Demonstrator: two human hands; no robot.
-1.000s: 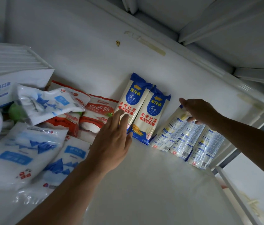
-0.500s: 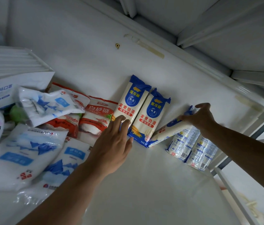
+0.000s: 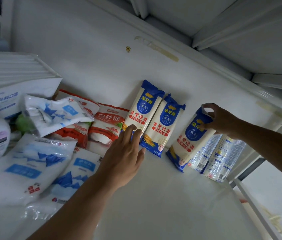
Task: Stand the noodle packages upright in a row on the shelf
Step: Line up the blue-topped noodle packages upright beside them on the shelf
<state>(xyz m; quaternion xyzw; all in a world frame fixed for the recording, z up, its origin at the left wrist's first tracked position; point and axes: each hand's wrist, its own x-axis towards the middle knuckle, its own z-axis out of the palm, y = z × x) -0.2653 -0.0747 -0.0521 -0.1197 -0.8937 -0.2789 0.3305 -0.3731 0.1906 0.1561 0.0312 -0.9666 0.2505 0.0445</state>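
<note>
Two blue-and-cream noodle packages stand side by side against the white back wall of the shelf. My left hand rests flat with its fingertips on the lower part of the left package. A third noodle package stands tilted a little to their right, its printed front facing me. My right hand pinches its top end. Two more noodle packages lean behind it at the right, backs outward.
Red-and-white sugar bags lie left of the noodles. Blue-and-white bags are piled at the left front. A white box sits at the far left. The shelf's right frame runs beside the rightmost packages.
My right hand has lifted the third package from lying slanted to nearly upright and turned its printed front toward me. My left hand has stayed on the left package.
</note>
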